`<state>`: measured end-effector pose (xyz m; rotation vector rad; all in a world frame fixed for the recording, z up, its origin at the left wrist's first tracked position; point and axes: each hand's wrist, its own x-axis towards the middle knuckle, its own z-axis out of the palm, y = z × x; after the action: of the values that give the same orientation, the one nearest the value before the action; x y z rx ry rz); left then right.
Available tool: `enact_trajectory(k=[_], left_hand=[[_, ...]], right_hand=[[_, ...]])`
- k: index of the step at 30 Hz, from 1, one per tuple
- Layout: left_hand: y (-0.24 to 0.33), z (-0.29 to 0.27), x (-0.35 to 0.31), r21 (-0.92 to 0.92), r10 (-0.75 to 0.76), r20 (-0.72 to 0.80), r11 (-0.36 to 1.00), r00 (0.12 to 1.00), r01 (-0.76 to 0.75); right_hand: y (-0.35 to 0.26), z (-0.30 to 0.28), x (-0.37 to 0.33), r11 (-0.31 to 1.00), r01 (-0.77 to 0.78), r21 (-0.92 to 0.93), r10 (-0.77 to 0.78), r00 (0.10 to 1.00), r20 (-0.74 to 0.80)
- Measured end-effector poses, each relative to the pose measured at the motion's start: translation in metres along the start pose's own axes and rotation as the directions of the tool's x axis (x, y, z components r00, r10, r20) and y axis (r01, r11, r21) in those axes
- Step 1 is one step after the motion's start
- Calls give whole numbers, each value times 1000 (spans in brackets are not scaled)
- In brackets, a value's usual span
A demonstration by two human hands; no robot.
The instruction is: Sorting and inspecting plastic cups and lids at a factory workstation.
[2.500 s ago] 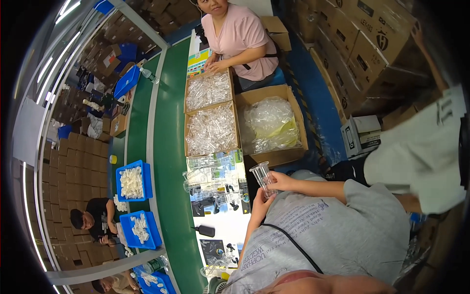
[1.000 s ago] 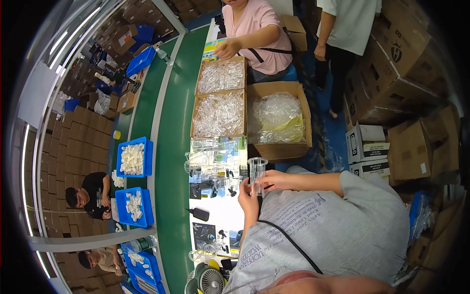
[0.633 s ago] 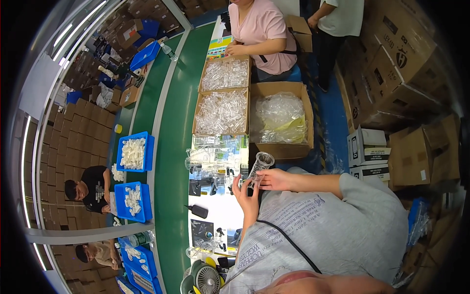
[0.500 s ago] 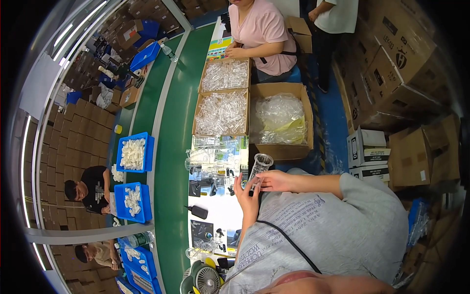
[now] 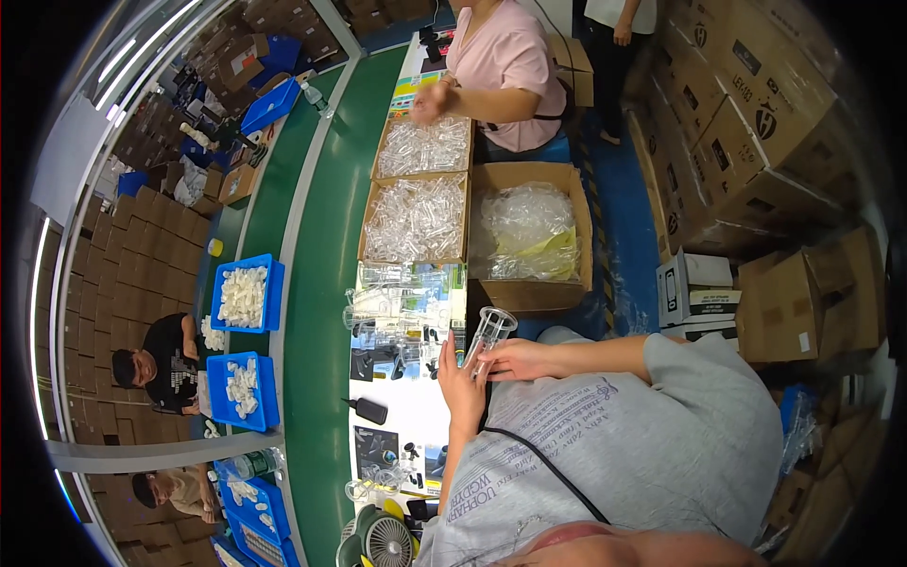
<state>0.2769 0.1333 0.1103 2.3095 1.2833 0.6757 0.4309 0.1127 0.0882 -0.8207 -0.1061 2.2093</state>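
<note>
A clear plastic cylinder (image 5: 490, 330) with a flanged rim is tilted in front of my body, just off the table's right edge. My left hand (image 5: 460, 386) supports its lower end, with fingers pointing up along its side. From the right, my right hand (image 5: 516, 360) closes its fingers around the lower part. The cylinder's bottom is partly hidden by my fingers. On the table beside my left hand lie several similar clear plastic parts (image 5: 392, 307) over printed sheets.
Two cardboard boxes of small clear parts (image 5: 416, 217) stand beyond. To their right is a larger carton (image 5: 578, 298) with plastic bags. A black device (image 5: 368, 410) and a fan (image 5: 387, 541) are nearby. A co-worker in pink (image 5: 510, 71) sits at the far end.
My left fingers, spread apart before, are now closer together against the cylinder. The co-worker's hand has moved over the far box of clear parts. The whole view has shifted slightly.
</note>
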Motion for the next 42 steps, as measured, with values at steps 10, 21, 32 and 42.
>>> enact_trajectory(k=[10,21,32,42], left_hand=[[-6,7,0,-268,-26,-21,963,999,19],[-20,-22,15,-790,-609,-119,536,784,296],[-28,-56,-6,-784,-598,-354,609,719,122],[-25,-68,-32,-985,-396,-15,-151,918,-81]], right_hand=[[-5,14,-7,988,88,-128,-87,996,17],[-9,5,0,992,86,-97,-95,991,-94],[-13,4,3,994,-13,-105,8,998,-54],[-18,7,10,989,-75,-127,66,995,-79]])
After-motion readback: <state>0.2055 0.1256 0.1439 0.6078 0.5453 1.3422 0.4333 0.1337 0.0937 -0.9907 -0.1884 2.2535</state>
